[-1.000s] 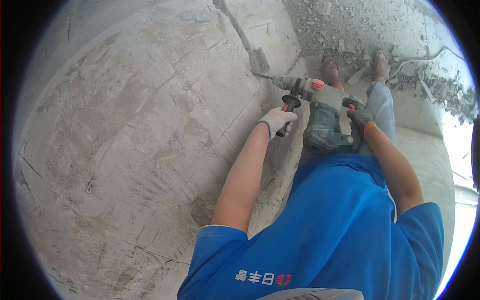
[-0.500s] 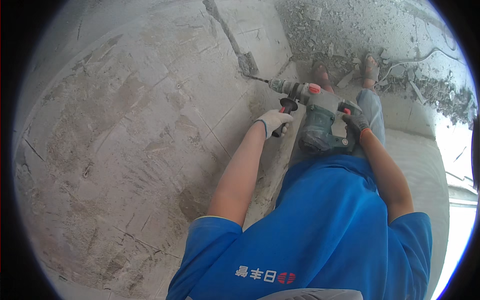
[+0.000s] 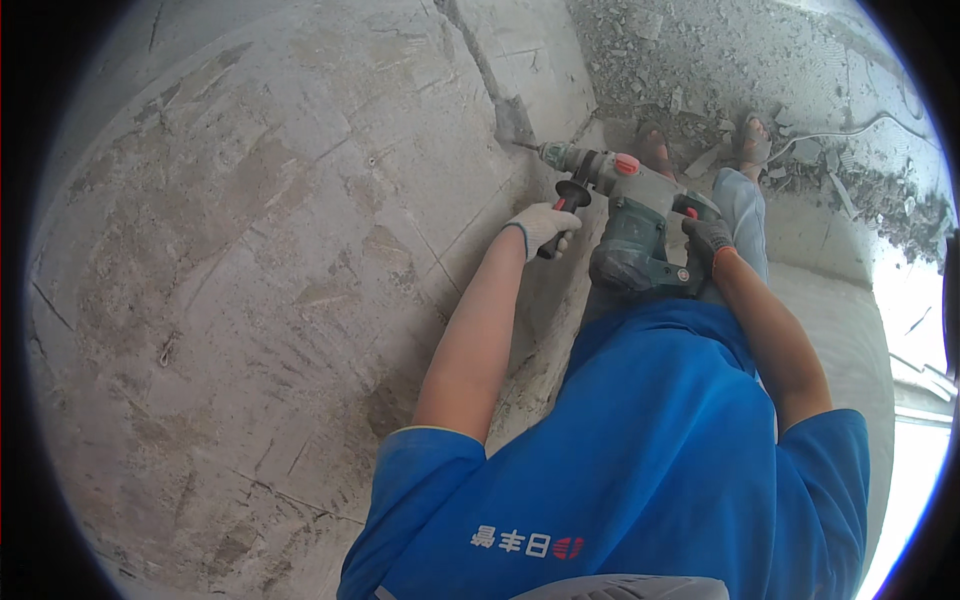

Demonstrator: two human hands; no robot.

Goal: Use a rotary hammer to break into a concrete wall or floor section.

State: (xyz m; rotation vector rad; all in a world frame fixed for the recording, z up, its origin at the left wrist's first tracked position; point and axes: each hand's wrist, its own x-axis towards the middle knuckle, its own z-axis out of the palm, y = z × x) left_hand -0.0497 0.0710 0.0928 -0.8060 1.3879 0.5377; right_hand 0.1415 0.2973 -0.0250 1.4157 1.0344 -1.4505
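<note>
A dark green and grey rotary hammer drill (image 3: pixel 636 232) is held level in front of my waist, its bit pointing left at the rough wall (image 3: pixel 330 240). My left hand (image 3: pixel 545 228), in a white knit glove, is wrapped round the black side handle (image 3: pixel 572 197). Gripping the rear handle is my right hand (image 3: pixel 708 236), in a dark glove with an orange cuff. The bit's tip (image 3: pixel 520 146) meets the wall just below a chiselled recess (image 3: pixel 514 120); whether it has sunk in cannot be made out. A narrow groove (image 3: pixel 470 45) runs up from that recess.
My sandalled feet (image 3: pixel 754 140) stand among broken rubble (image 3: pixel 690 120) on the floor. A pale cable (image 3: pixel 840 133) curves across the debris at the right. Beside my right arm is a pale grey surface (image 3: pixel 830 330), with bright light beyond it.
In the view, the wall recess and groove have shifted right relative to the drill. Less of the bit shows now, its tip nearer the recess. Both hands keep their grip.
</note>
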